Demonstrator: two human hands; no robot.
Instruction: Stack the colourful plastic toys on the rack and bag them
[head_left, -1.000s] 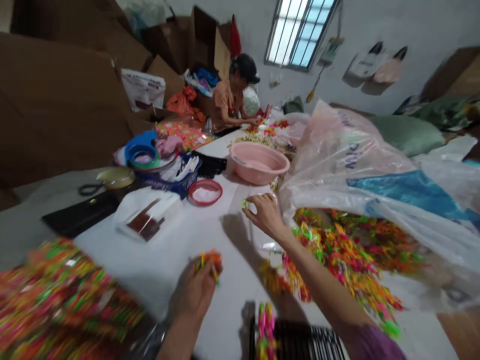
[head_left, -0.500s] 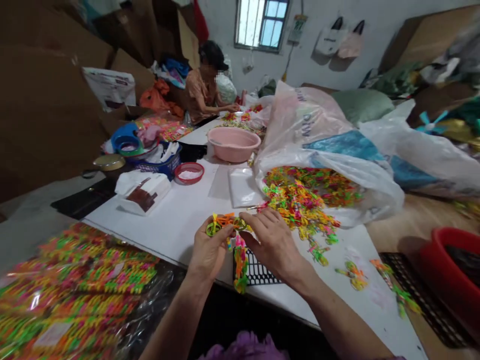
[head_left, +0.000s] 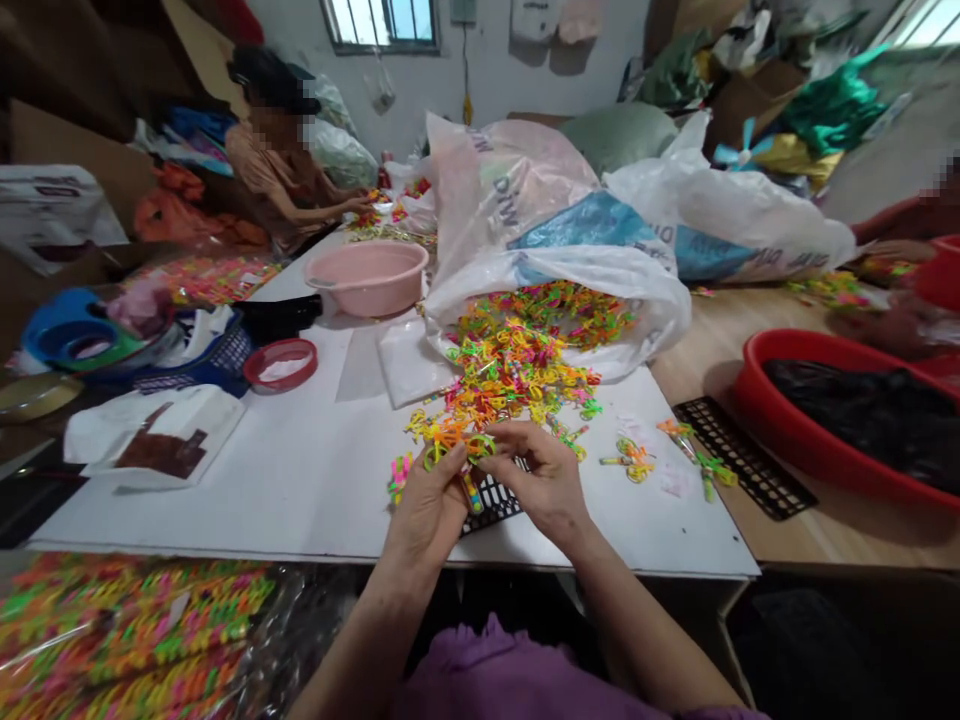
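Observation:
My left hand (head_left: pixel 429 508) pinches a small bright plastic trinket (head_left: pixel 442 440) with orange, yellow and green loops. A short tube with coloured bands hangs below it. At the trinket's right side, the thumb and fingers of my right hand (head_left: pixel 546 482) close on a green loop. Beneath my hands lies a black plastic grid (head_left: pixel 491 505), partly covered by them. Just beyond, a heap of similar trinkets (head_left: pixel 510 370) spills from a large white plastic bag (head_left: pixel 660 320). Left of my hands a small pink, green and yellow bunch (head_left: pixel 400 478) rests on the white tabletop.
Left on the table stand a pink basin (head_left: pixel 367 282), a red dish (head_left: pixel 281 366), a tissue pack (head_left: pixel 154 435) and a blue basket (head_left: pixel 199 355). A red tub (head_left: pixel 847 420) and black mesh strip (head_left: pixel 742 455) lie right. Co-workers sit at the far left and right edge.
The view has swung to the right, bringing the red tub and a second person into sight. Both hands still hold the trinket, and its banded tube now shows below.

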